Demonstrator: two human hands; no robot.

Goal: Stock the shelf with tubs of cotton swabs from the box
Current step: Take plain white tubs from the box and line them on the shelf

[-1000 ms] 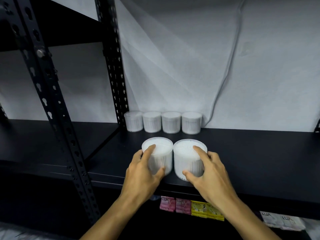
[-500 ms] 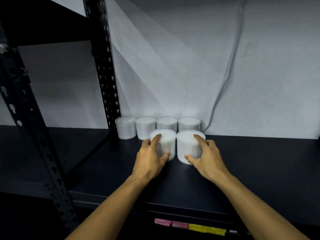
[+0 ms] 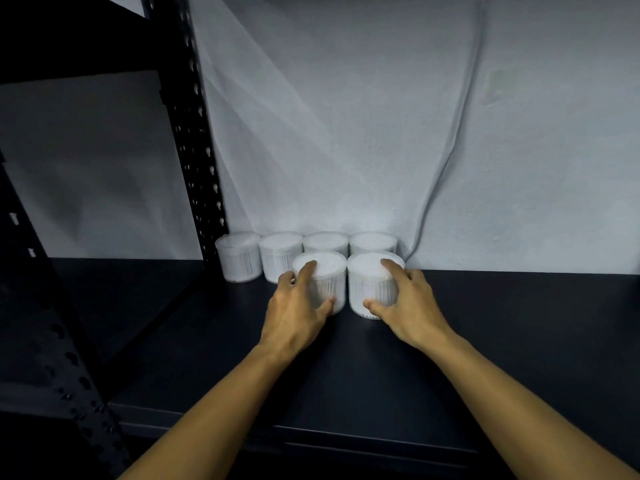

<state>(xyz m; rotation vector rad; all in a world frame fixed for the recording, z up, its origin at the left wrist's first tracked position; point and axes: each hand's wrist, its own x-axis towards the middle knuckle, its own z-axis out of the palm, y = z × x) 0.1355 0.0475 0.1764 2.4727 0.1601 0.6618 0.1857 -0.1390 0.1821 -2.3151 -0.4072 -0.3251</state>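
Observation:
Two white tubs of cotton swabs stand side by side on the black shelf [image 3: 502, 327]. My left hand [image 3: 298, 308] grips the left tub [image 3: 327, 271], forefinger on its lid and thumb low on its side. My right hand [image 3: 403, 303] grips the right tub [image 3: 369, 282] the same way. Right behind them a row of several more tubs [image 3: 280, 252] lines the white wall. The box is out of view.
A black perforated upright [image 3: 194, 133] rises just left of the back row. A second upright [image 3: 52, 341] crosses the left foreground. A pale cable [image 3: 450, 150] hangs down the wall to the shelf. Bare shelf surface stretches right of the tubs.
Both hands have slid the two tubs from the shelf's front edge back to the row at the wall. The camera has moved closer.

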